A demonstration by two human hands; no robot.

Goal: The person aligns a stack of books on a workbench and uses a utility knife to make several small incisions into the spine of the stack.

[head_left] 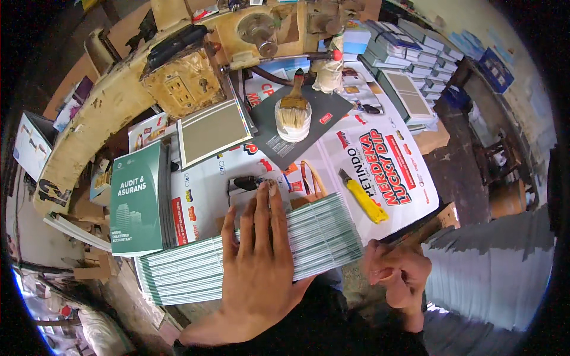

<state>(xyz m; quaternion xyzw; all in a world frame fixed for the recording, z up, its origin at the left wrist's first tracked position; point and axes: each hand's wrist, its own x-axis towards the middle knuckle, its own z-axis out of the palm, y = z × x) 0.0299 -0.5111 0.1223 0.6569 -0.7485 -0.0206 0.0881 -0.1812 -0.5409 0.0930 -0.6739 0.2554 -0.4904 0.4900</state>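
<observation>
My left hand point(258, 261) lies flat, fingers spread, on a long fanned row of thin green-and-white booklets point(320, 237) that runs across the table in front of me. My right hand point(401, 273) is curled into a loose fist just beyond the row's right end; I cannot tell whether anything is in it. A green-covered book point(136, 204) lies to the left of the row. A yellow utility knife point(362, 199) rests on a printed poster point(392, 172) beyond the booklets. A brush point(294, 110) stands in a white pot point(294, 127) of glue on a dark card.
A worn cream-coloured machine frame point(113, 101) arcs along the left and back. Stacks of blue-and-white books point(409, 53) sit at the back right. A large fanned pile of pale sheets point(493, 267) lies at my right. Cardboard and paper scraps point(95, 267) lie at the lower left.
</observation>
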